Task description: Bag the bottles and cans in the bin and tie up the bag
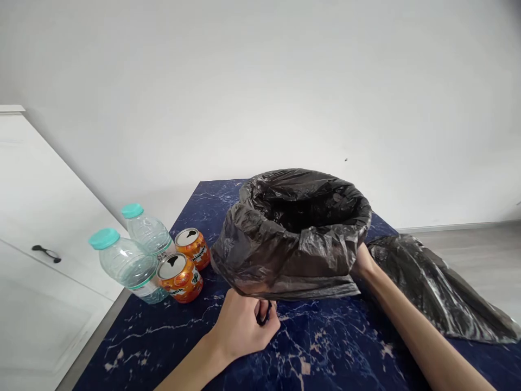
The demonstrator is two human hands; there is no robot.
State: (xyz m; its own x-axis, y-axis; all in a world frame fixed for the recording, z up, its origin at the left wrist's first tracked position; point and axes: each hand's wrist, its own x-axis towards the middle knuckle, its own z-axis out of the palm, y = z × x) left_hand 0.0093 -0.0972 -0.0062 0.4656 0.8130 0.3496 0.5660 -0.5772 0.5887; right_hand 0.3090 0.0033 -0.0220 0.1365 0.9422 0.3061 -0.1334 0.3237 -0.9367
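Note:
A black garbage bag point(280, 266) lines a round bin, its top folded outward over the rim. The bin itself is covered by the plastic, and the opening faces up toward me. My left hand point(246, 323) is at the near lower side, its fingers curled, with a bit of black plastic showing between thumb and fingers; some fingers are under the hanging edge. On the right side, my right hand point(363, 262) reaches beneath the folded plastic, so its fingers are hidden.
Two orange soda cans point(179, 278), both opened, stand left of the bin beside two clear plastic bottles point(128, 263) with turquoise caps. Another black plastic bag point(435, 288) lies at the right of the blue marbled table point(321, 347). A white cabinet point(40, 206) is at left.

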